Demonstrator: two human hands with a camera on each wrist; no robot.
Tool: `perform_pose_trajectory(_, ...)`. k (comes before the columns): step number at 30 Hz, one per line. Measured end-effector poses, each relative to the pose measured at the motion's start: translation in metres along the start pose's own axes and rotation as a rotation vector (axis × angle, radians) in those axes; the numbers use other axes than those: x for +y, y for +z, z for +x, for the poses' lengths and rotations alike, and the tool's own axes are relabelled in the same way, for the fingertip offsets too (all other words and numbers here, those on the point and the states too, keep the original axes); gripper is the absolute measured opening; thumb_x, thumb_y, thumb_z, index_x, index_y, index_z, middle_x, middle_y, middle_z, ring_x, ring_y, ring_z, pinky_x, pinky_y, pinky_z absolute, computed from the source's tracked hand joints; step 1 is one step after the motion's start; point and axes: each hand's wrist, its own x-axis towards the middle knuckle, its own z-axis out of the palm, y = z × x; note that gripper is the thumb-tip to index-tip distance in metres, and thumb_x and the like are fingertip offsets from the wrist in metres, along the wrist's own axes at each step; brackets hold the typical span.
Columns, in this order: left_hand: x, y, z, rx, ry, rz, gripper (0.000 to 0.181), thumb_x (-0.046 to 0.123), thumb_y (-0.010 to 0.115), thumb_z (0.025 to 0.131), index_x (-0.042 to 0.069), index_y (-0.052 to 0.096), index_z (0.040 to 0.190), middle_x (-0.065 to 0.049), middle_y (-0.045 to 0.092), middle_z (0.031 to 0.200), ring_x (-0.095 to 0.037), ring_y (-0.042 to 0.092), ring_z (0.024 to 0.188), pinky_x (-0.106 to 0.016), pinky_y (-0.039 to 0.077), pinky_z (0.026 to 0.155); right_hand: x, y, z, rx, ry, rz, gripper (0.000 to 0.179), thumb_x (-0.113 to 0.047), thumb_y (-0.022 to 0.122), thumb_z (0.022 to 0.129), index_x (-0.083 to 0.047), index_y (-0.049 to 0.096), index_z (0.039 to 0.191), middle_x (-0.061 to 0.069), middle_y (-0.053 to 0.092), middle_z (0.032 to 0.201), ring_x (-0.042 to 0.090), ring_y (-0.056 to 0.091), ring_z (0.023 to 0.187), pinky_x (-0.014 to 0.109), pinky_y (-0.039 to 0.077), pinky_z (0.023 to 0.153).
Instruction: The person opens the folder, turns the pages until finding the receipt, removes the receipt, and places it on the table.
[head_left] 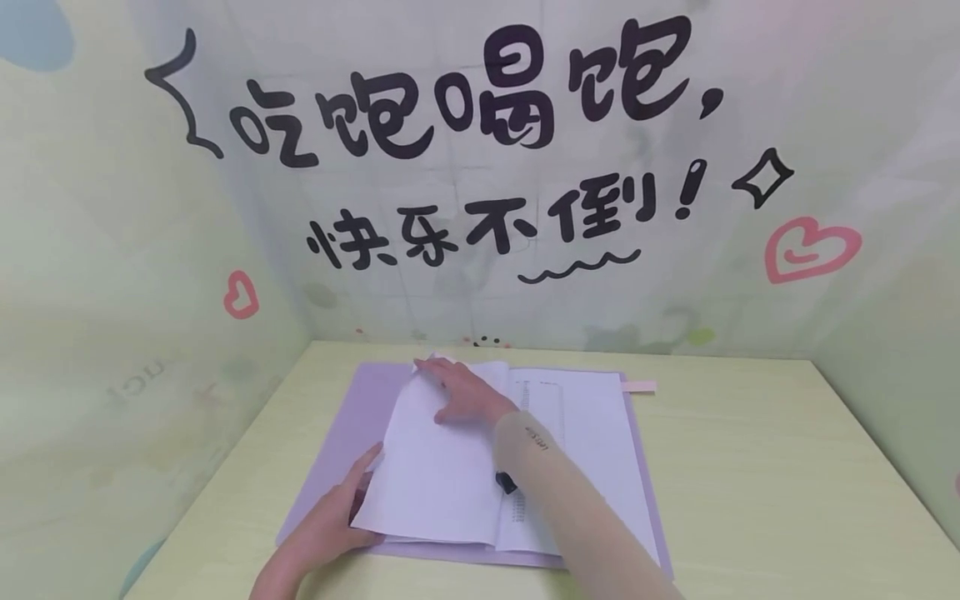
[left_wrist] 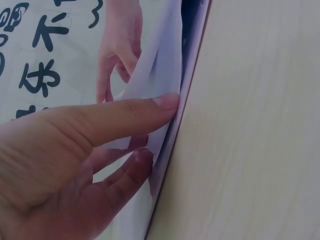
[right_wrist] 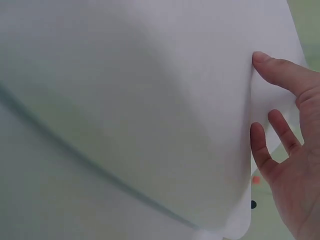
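Note:
An open purple folder (head_left: pixel 352 417) holds white sheets and lies on the table. One turned white page (head_left: pixel 442 475) covers most of its left side, its lower-left corner lifted. My left hand (head_left: pixel 330 517) is around that corner, thumb at the bottom edge and fingers by the left edge. In the left wrist view, the left thumb (left_wrist: pixel 135 117) lies across the sheets' edge, with the other fingers bent below. My right hand (head_left: pixel 468 392) reaches across to the page's top, fingers extended over it. The right wrist view shows the right thumb (right_wrist: pixel 277 70) and fingertips against the page edge.
A printed sheet (head_left: pixel 592 450) lies on the folder's right side, partly under the right forearm. A pink tab (head_left: pixel 639 387) sticks out at its upper right. The pale wooden table (head_left: pixel 765 483) ends at a printed wall covering (head_left: pixel 465 308), with more covering at both sides.

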Motion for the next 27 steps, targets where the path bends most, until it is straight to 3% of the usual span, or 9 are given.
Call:
perform_pose_trajectory(5, -0.001, -0.001, -0.001, -0.013, 0.058, 0.033, 0.095, 0.018, 0.087, 0.069, 0.009, 0.038, 0.149, -0.020, 0.061, 0.132, -0.023, 0.066, 0.107, -0.030, 0.055, 0.091, 0.002, 0.006, -0.003, -0.007, 0.009, 0.002, 0.095, -0.015, 0.076, 0.084, -0.030, 0.020, 0.158, -0.005, 0.022, 0.166, 0.022, 0.014, 0.156, 0.046, 0.020, 0.127)
perform_pose_trajectory(10, 0.001, -0.001, -0.004, 0.020, 0.097, 0.100, 0.079, 0.022, 0.087, 0.069, 0.005, 0.053, 0.137, -0.017, 0.059, 0.137, -0.032, 0.061, 0.116, -0.036, 0.053, 0.098, 0.003, 0.009, -0.002, -0.013, 0.004, -0.017, 0.096, -0.014, 0.076, 0.083, -0.028, 0.019, 0.159, -0.004, 0.022, 0.166, 0.024, 0.015, 0.155, 0.046, 0.019, 0.127)
perform_pose_trajectory(14, 0.004, -0.001, -0.005, 0.010, 0.052, 0.113, 0.077, 0.034, 0.088, 0.069, 0.007, 0.058, 0.134, -0.015, 0.056, 0.140, -0.037, 0.056, 0.122, -0.043, 0.051, 0.102, 0.004, 0.011, -0.002, -0.031, -0.012, -0.052, 0.097, -0.012, 0.076, 0.084, -0.024, 0.016, 0.159, -0.002, 0.021, 0.166, 0.023, 0.014, 0.156, 0.046, 0.012, 0.129)
perform_pose_trajectory(17, 0.005, 0.000, -0.004, -0.001, 0.003, 0.120, 0.077, 0.044, 0.085, 0.071, 0.008, 0.059, 0.134, -0.015, 0.054, 0.141, -0.034, 0.056, 0.122, -0.043, 0.051, 0.102, 0.003, 0.012, -0.002, -0.039, -0.010, -0.055, 0.097, -0.012, 0.076, 0.085, -0.027, 0.016, 0.159, -0.003, 0.023, 0.166, 0.024, 0.017, 0.155, 0.046, 0.013, 0.129)
perform_pose_trajectory(21, 0.006, 0.002, -0.001, 0.014, 0.019, 0.148, 0.068, 0.036, 0.084, 0.075, 0.006, 0.061, 0.131, -0.016, 0.054, 0.138, -0.026, 0.058, 0.114, -0.035, 0.053, 0.096, 0.001, 0.010, -0.004, -0.038, 0.010, -0.021, 0.096, -0.010, 0.076, 0.085, -0.033, 0.019, 0.158, -0.008, 0.030, 0.163, 0.025, 0.032, 0.146, 0.044, 0.029, 0.123)
perform_pose_trajectory(24, 0.008, 0.003, 0.000, 0.022, 0.032, 0.152, 0.065, 0.026, 0.085, 0.073, 0.004, 0.062, 0.130, -0.017, 0.053, 0.137, -0.023, 0.058, 0.108, -0.030, 0.053, 0.091, 0.000, 0.009, -0.004, -0.043, 0.024, -0.034, 0.091, -0.012, 0.076, 0.085, -0.034, 0.024, 0.157, -0.009, 0.035, 0.160, 0.024, 0.037, 0.136, 0.045, 0.034, 0.118)
perform_pose_trajectory(27, 0.011, 0.004, -0.001, 0.027, 0.013, 0.153, 0.066, 0.024, 0.086, 0.072, 0.004, 0.062, 0.130, -0.018, 0.050, 0.139, -0.029, 0.057, 0.116, -0.040, 0.052, 0.098, 0.001, 0.010, -0.004, -0.052, 0.039, -0.088, 0.083, -0.016, 0.075, 0.086, -0.033, 0.031, 0.154, -0.008, 0.040, 0.158, 0.024, 0.037, 0.135, 0.049, 0.031, 0.117)
